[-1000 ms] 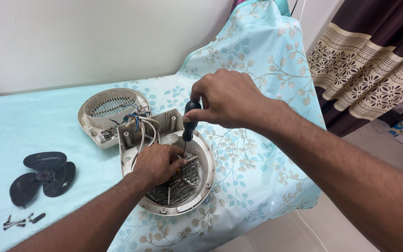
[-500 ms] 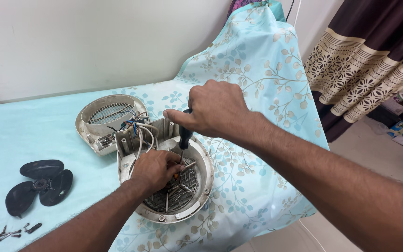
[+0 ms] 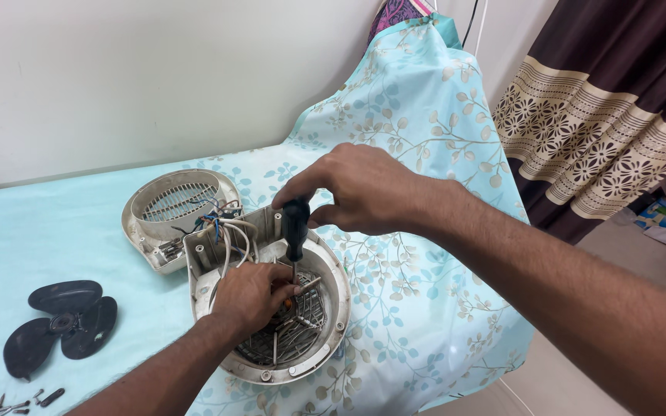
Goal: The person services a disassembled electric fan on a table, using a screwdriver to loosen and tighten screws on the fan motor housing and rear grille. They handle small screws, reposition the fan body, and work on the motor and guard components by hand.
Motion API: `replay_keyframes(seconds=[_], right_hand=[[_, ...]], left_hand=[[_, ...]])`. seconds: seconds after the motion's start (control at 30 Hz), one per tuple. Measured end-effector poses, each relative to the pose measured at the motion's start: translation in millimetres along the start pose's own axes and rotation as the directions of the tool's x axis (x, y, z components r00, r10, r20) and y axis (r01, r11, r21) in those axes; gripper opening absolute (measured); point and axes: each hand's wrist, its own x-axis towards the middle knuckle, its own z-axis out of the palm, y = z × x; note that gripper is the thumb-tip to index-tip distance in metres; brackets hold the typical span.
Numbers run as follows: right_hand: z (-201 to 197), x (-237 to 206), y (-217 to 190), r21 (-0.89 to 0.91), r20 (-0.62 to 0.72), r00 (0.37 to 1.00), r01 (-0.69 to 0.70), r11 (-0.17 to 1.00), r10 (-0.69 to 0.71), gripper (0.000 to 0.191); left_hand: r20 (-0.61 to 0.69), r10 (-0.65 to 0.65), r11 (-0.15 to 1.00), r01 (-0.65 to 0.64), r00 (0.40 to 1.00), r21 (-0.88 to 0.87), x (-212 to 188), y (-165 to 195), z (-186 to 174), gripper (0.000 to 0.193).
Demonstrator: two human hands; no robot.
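Observation:
My right hand grips the black handle of a screwdriver held upright, its tip down inside a round cream heater housing. My left hand rests inside that housing on the metal coil grille, fingers curled around a small part next to the screwdriver tip. A bundle of white, blue and red wires rises from the box-shaped part of the housing. The detached cream grille cover lies just behind it, joined by the wires.
A black fan blade lies on the pale blue floral cloth at the left. Several loose screws sit near the front left corner. The cloth drapes over the table's right edge; a dark patterned curtain hangs beyond.
My right hand has kept the screwdriver upright and shifted slightly on its handle. My left hand stays inside the housing. The view has moved a little to the left.

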Motion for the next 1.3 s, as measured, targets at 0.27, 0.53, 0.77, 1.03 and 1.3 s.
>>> replay_keyframes(seconds=[0.27, 0.53, 0.77, 1.03, 1.3], right_hand=[[-13, 6, -23, -0.288, 0.074, 0.977, -0.173, 0.942, 0.202, 0.032], [10, 15, -21, -0.369, 0.041, 0.942, -0.295, 0.881, 0.332, 0.051], [25, 17, -15, -0.279, -0.108, 0.905, -0.425, 0.861, 0.412, 0.069], [17, 3, -9, -0.183, -0.033, 0.970, -0.244, 0.952, 0.242, 0.057], [4, -3, -9, -0.070, -0.005, 0.999, -0.050, 0.996, 0.049, 0.036]], left_hand=[[-0.046, 0.006, 1.000, -0.005, 0.999, 0.012, 3, -3, 7, 0.027], [-0.049, -0.004, 1.000, 0.003, 0.999, -0.001, 3, -3, 10, 0.027], [-0.092, 0.013, 1.000, -0.014, 0.996, -0.013, 2, -4, 11, 0.027], [-0.083, 0.022, 1.000, -0.020, 0.996, 0.021, 3, -3, 9, 0.025], [-0.116, 0.054, 0.998, -0.055, 0.992, -0.009, 2, -8, 13, 0.025]])
